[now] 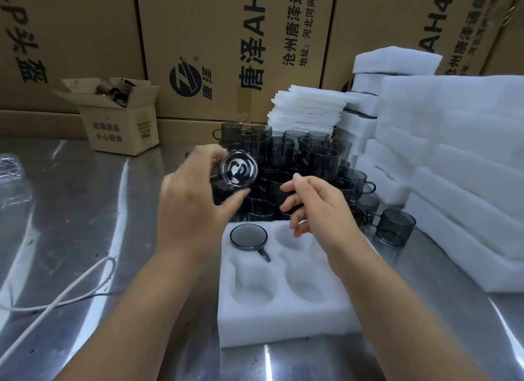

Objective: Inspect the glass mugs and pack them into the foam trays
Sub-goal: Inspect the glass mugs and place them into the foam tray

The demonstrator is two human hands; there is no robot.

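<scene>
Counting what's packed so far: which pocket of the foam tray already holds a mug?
The far-left pocket: a mug sits in the foam tray, handle pointing toward the person. The other pockets are empty.

One smoky glass mug (249, 236) sits in the white foam tray (286, 321).

We see the left hand (195, 207) and its mug (237, 169) smeared by motion, the handle indistinct. The right hand (320, 207) hides part of the foam tray (283, 318) and its far pockets. Rear mugs in the pile (297, 159) overlap beyond counting. The cardboard boxes (226, 40), cable (56, 295) and plastic wrap (11, 167) run off the edges.
</scene>
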